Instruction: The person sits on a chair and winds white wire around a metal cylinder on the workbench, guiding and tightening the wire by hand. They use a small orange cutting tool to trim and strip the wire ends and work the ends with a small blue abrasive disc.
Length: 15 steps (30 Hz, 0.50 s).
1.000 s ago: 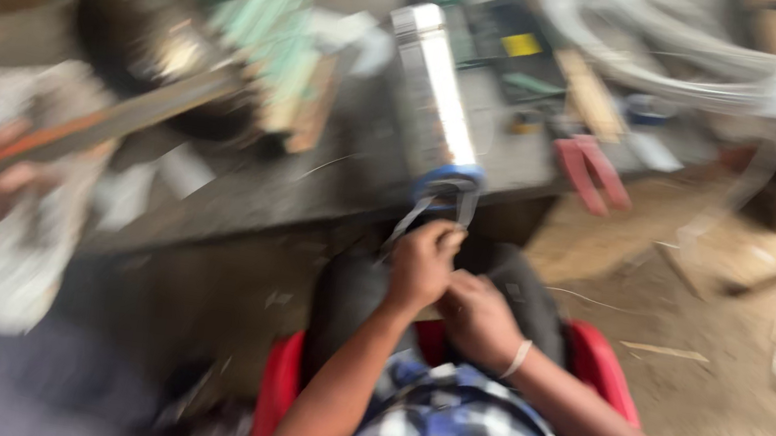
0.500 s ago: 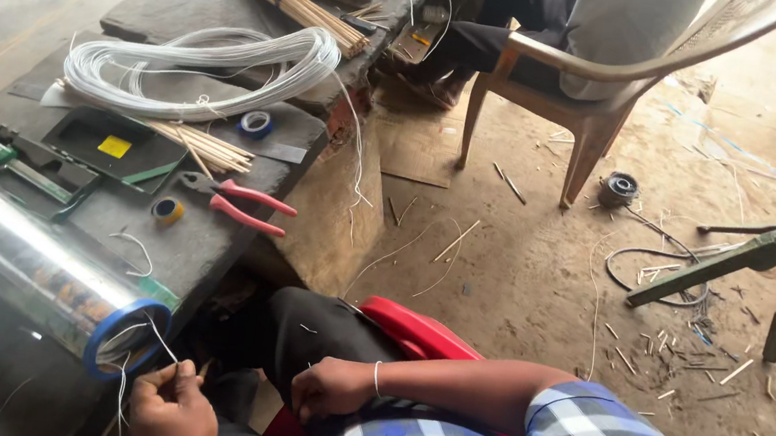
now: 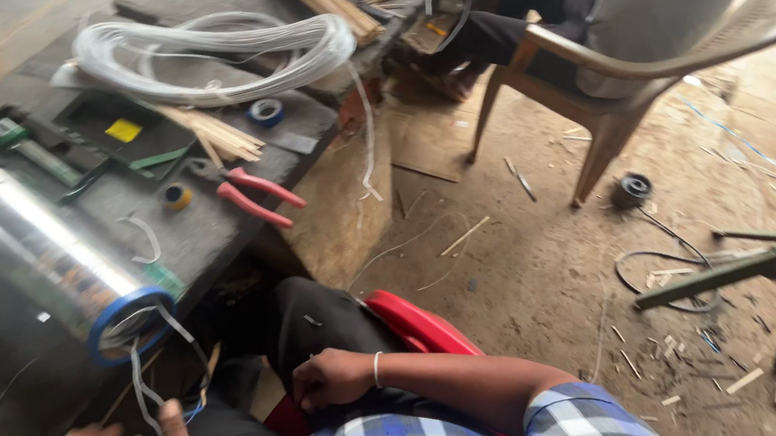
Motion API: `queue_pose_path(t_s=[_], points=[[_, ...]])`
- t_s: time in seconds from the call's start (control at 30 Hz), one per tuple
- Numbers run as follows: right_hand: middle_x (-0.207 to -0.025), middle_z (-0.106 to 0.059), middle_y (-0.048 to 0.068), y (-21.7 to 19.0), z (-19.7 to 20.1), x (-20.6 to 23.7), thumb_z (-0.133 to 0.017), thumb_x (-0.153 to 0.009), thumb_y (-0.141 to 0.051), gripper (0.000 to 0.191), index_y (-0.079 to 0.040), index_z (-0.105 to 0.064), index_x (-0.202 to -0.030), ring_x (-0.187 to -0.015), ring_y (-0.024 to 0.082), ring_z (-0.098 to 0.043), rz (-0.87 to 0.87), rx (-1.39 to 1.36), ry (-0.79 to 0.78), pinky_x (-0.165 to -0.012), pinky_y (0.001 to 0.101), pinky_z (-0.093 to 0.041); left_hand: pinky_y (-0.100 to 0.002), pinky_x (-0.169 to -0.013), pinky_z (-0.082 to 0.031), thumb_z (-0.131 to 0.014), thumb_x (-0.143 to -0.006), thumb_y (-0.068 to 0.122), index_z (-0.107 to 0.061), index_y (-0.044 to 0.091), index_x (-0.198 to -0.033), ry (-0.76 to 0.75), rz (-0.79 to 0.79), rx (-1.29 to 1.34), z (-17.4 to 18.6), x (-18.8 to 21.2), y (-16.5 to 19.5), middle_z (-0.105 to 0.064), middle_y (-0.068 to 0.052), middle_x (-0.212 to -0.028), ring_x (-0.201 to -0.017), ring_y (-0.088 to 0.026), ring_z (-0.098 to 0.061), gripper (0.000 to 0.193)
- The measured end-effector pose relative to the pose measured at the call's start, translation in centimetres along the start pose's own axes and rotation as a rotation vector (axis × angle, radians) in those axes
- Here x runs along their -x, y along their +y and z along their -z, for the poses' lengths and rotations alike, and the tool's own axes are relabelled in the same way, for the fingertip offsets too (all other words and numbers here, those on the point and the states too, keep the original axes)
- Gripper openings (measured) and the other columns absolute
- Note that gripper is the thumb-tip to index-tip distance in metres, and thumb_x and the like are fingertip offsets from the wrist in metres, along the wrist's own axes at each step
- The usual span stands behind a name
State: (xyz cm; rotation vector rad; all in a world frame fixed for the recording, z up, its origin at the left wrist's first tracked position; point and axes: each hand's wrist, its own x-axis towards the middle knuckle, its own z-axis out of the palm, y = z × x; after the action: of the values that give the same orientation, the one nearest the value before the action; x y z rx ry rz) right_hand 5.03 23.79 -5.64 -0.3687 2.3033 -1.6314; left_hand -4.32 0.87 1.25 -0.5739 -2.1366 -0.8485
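Note:
A shiny metal cylinder [image 3: 43, 255] with a blue rim lies on the dark workbench [image 3: 206, 234]. Thin wires [image 3: 152, 357] hang out of its near end. My left hand [image 3: 135, 435] shows only partly at the bottom edge, its fingers pinched on those wires just below the cylinder. My right hand [image 3: 332, 379], with a thin bangle on the wrist, rests curled on my dark-trousered lap. It holds nothing and sits above a red seat [image 3: 419, 324]. My blue checked sleeve fills the lower right.
On the bench are red-handled pliers [image 3: 251, 198], a coil of white wire [image 3: 210, 50], a blue tape roll [image 3: 266, 112], a small yellow roll [image 3: 177, 196] and thin wooden sticks [image 3: 214, 132]. A plastic chair [image 3: 617, 73] with a person seated stands behind. A metal stand [image 3: 751, 271] leans at right on the dirt floor.
The view swung from the bench towards the floor and chair. My right hand left the cylinder's end and settled on my lap. The left hand stays on the wires, now lower in frame.

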Motion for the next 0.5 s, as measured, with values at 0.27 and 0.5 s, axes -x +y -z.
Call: queue_pose_path(t_s=[0.27, 0.5], points=[[-0.093, -0.076, 0.008, 0.6, -0.3, 0.1, -0.072, -0.092, -0.012, 0.017, -0.005, -0.070, -0.107, -0.083, 0.018, -0.073, -0.050, 0.002, -0.005, -0.076, 0.0332, -0.058, -0.033, -0.096, -0.057, -0.070, -0.096, -0.001, -0.067, -0.008, -0.117, -0.265, 0.805, 1.033, -0.5, 1.2, 1.0, -0.073, -0.020, -0.105, -0.100, -0.021, -0.072, 0.022], [-0.094, -0.076, 0.007, 0.6, -0.3, 0.2, -0.072, -0.092, -0.014, 0.016, -0.005, -0.070, -0.105, -0.082, 0.019, -0.074, -0.010, 0.068, 0.003, -0.075, 0.0330, -0.058, -0.026, -0.091, -0.053, -0.070, -0.094, 0.001, -0.069, -0.005, -0.114, -0.317, 0.877, 0.921, 0.7, 1.0, 1.7, -0.073, -0.010, -0.106, -0.101, -0.014, -0.068, 0.021]])
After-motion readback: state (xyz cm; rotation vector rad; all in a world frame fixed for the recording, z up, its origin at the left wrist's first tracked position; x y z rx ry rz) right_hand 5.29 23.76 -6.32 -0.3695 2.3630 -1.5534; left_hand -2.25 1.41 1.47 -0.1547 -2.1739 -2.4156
